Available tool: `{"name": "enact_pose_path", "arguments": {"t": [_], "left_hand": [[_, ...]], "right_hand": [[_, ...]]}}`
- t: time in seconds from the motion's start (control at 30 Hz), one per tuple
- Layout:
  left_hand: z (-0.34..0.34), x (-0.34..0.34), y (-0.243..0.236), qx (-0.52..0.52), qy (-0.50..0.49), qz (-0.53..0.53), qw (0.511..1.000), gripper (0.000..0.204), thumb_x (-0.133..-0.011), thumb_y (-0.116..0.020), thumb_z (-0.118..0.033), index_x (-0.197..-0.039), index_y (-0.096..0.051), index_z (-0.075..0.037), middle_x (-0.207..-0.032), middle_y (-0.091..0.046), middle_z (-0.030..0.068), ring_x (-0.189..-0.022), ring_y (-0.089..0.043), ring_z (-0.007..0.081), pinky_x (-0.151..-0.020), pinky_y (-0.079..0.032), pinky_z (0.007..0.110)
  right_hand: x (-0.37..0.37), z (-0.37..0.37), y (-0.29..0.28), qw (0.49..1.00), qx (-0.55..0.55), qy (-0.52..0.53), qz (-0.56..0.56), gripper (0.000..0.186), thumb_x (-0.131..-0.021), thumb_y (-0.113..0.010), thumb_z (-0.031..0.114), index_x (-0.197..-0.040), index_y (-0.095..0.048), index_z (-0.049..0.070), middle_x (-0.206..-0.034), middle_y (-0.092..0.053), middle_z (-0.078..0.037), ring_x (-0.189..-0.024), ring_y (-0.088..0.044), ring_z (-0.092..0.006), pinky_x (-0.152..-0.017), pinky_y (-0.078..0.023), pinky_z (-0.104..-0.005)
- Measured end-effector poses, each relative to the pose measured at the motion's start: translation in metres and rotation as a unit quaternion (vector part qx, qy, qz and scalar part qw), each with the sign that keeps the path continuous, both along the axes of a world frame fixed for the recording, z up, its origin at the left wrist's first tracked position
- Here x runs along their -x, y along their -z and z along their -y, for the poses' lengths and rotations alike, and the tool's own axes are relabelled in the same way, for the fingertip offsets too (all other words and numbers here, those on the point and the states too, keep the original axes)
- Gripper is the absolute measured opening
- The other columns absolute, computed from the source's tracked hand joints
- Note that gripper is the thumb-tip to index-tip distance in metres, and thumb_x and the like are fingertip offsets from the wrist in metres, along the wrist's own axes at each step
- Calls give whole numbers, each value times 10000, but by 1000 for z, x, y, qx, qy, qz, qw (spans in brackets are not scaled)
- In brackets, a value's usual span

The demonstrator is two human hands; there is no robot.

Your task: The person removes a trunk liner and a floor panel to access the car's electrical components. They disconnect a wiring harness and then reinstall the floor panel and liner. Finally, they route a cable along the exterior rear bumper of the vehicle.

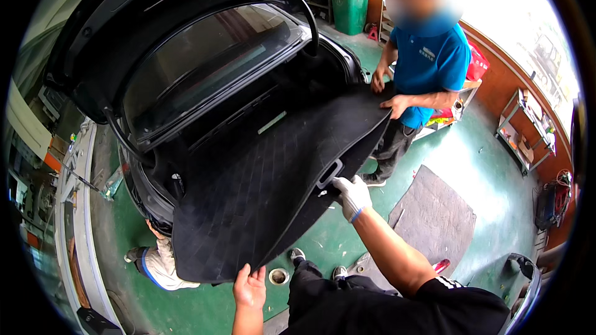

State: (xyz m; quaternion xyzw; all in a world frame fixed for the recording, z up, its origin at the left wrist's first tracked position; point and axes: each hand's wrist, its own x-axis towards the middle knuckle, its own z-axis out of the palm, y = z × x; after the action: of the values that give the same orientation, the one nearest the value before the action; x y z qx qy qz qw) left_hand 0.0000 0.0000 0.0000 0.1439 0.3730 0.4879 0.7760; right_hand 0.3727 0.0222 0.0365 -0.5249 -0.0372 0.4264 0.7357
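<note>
Mat (261,177) slants from the open trunk (310,77) toward the near side. Left hand (249,288) touches its near edge; I cannot tell whether it grips. Gloved right hand (353,196) clasps the right edge beside the handle (330,174). Co-worker (428,56), far right, holds the far corner.

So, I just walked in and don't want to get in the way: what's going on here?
Two people are handling a large black panel at the back of a car with its trunk lid up. The wearer's gloved right hand grips its edge by the grey handle, and the bare left hand touches its near edge. A co-worker in blue holds the far end. The panel extends across the trunk opening.
</note>
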Motion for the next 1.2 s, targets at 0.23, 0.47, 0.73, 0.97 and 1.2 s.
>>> {"name": "enact_pose_path", "arguments": {"t": [0.23,0.47,0.73,0.97,1.2], "left_hand": [[146,3,48,149,198,297,922,349,-1043,-615,-234,-1302,-626,-1,-1252,-698,181,-1181,-659,307,-1150,-451,497],[175,55,17,8,227,-26,974,534,-1021,-608,-371,-1442,-548,-48,-1409,-623,130,-1285,-598,322,-1078,-506,476],[82,88,1,52,56,222,972,616,-1015,-594,-476,-1444,-546,-37,-1388,-637,136,-1261,-616,326,-1064,-514,478],[33,129,68,107,179,-5,978,601,-875,-584,-195,-1432,-535,25,-1321,-662,196,-1146,-678,342,-1021,-553,488],[61,98,-93,-141,118,61,981,609,-833,-603,-45,-1427,-503,45,-1308,-633,176,-1195,-641,332,-1043,-527,457]], "right_hand": [[-18,150,-56,994,-26,62,92,261,-865,-616,27,-1124,-615,-3,-1026,-710,-109,-922,-703,-222,-815,-583,-361],[-57,217,-51,996,-17,70,55,265,-841,-619,28,-1104,-646,9,-937,-699,-87,-801,-695,-233,-728,-599,-357],[-87,251,-34,995,-45,61,58,190,-884,-679,270,-948,-726,97,-926,-731,-41,-863,-685,-192,-785,-572,-360],[-76,251,-6,992,20,84,89,241,-923,-652,275,-1019,-732,69,-944,-740,-47,-818,-685,-175,-745,-566,-335],[-130,281,-21,987,42,136,73,287,-951,-606,313,-1046,-710,63,-967,-729,-54,-848,-683,-181,-772,-570,-331]]}}
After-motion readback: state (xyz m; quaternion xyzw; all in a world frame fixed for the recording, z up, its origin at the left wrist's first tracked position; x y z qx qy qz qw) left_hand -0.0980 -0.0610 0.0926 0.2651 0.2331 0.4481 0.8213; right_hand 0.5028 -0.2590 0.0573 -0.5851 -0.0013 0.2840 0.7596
